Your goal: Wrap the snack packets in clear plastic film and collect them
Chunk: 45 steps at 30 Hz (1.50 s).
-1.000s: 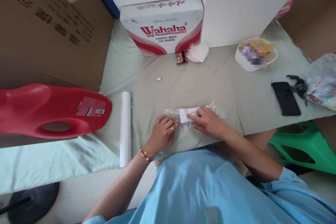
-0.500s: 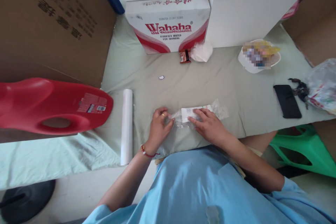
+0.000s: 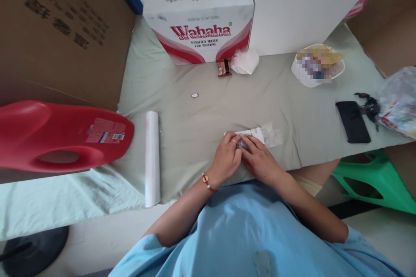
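Note:
A small flat white box (image 3: 248,132) with red and green print lies in clear plastic film (image 3: 271,135) near the table's front edge. My left hand (image 3: 226,157) is closed, its fingertips pressing a gathered fold of the film over the box. Right beside it, my right hand (image 3: 261,158) has bent fingers gripping the wrapped box and the same fold. The two hands touch at the fingertips. They cover the near side of the box, and crumpled film sticks out past its right end.
A white roll (image 3: 152,158) and a red jug (image 3: 65,136) lie at the left. A Wahaha carton (image 3: 201,30), brown packet (image 3: 224,67) and crumpled plastic bag (image 3: 245,61) are at the back. To the right are a white tub (image 3: 302,73), black phone (image 3: 353,122) and green stool (image 3: 383,181).
My left hand has moved right with the loose left end of the film, folding it over the box. My right hand's fingers have bent inward to meet it.

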Motion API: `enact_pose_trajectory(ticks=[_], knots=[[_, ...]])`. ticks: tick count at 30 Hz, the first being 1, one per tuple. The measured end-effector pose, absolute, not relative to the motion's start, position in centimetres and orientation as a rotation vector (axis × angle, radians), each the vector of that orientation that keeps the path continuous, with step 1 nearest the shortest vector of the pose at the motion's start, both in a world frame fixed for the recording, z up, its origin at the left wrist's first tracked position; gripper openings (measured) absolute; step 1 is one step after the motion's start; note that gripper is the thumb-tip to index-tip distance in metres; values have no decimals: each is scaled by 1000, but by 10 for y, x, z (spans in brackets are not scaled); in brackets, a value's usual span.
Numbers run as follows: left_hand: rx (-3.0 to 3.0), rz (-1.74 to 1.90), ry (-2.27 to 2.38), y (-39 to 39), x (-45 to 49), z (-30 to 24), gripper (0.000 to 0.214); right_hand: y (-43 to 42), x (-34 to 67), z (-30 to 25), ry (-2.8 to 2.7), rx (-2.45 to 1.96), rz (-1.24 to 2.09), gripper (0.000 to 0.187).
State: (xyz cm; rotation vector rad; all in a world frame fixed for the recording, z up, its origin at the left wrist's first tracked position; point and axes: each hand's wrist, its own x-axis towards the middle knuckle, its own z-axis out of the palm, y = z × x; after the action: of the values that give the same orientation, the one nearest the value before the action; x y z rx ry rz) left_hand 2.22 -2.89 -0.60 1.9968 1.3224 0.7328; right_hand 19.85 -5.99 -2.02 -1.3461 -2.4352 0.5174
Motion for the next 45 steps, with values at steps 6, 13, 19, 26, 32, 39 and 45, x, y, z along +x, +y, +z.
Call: enact_pose_trajectory(ticks=[6,13,19,26,32,39,45], knots=[[2248,504,1403,-53,22,-21,68,-73,229,-4,-2361,-1489,518,41],[2447,336,1452,-62,28,-32,78,-59,279,-21,-1846,-1893,365,51],[2540,263,1453,-62,28,-30,79,-26,272,-37,-1800,-1973,396,58],[2571,232,1438,-61,30,-28,76,-19,264,-29,-1480,-1722,638,35],[2585,252,1430,-59,30,-26,69,-14,244,0,-1518,-1675,756,26],[2602,350,1387,-61,34,-32,49,-1,184,12,-2114,-1766,523,15],[2387,674,1244,-58,14,-43,47,-5,167,-5,-2253,-1670,561,28]])
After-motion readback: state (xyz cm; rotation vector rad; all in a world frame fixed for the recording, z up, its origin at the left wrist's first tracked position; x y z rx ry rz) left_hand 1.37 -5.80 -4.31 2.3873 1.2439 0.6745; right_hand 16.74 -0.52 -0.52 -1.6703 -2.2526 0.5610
